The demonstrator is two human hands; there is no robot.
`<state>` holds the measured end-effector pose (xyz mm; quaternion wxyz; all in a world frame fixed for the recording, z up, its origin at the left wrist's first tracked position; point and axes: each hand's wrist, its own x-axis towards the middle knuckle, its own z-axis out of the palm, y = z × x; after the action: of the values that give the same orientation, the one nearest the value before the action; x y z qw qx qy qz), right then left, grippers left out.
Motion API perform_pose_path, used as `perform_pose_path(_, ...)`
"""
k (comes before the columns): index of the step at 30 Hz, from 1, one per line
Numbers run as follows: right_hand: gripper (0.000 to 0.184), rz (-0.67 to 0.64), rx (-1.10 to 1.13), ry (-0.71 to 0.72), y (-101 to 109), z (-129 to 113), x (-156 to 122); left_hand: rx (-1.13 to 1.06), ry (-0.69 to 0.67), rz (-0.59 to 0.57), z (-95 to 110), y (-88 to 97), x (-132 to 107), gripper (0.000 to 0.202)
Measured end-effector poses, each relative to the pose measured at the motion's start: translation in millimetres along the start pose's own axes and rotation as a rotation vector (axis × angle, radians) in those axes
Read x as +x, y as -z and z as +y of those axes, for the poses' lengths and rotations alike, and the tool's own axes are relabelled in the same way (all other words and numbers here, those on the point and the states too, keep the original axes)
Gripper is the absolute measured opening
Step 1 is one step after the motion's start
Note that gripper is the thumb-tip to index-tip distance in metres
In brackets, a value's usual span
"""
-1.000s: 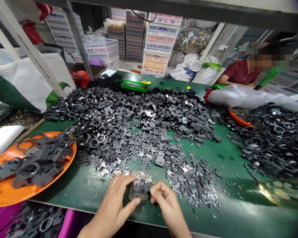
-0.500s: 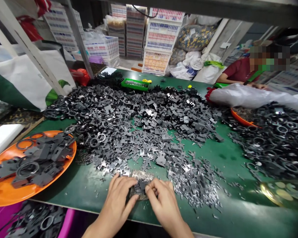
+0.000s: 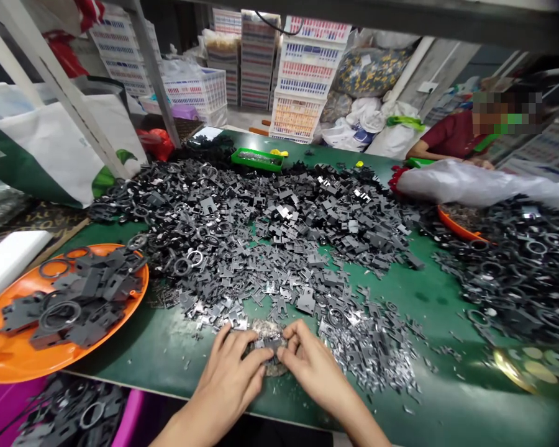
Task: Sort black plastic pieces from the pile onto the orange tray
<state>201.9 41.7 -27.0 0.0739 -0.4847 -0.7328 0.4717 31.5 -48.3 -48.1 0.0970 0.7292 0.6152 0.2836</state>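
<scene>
My left hand [image 3: 235, 372] and my right hand [image 3: 310, 363] meet at the near edge of the green table [image 3: 419, 298]. Their fingertips pinch a small dark grey part [image 3: 270, 343] between them, over a speckled grey pad [image 3: 266, 329] that the hands mostly cover. Just beyond the fingers lies a wide heap of dark grey flat parts and rings [image 3: 270, 230].
An orange tray [image 3: 9, 354] with dark parts sits at the left. A green tray [image 3: 257, 159] is at the far side. Another pile [image 3: 517, 267] and a white plastic bag [image 3: 470, 186] lie right, where a person in a dark red shirt [image 3: 451, 133] sits.
Both hands have closed in over the pad, so their fingertips now meet on the small part. The view has shifted slightly.
</scene>
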Motion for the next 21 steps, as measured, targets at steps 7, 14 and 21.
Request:
perform_pose_path(7, 0.006, -0.273, 0.142, 0.018, 14.7, 5.7, 15.0, -0.005, 0.006, -0.039, 0.0, 2.9, 2.7, 0.029)
perform_pose_path(14, 0.007, -0.261, 0.054, 0.068, 17.0, 0.8, 16.1, -0.022, 0.018, -0.079, 2.5, 5.3, 4.2, 0.028)
perform_pose_path(21, 0.017, -0.248, 0.153, 0.077, 6.2, 18.3, 13.3, -0.080, 0.052, -0.017, -13.1, 24.6, -0.3, 0.030)
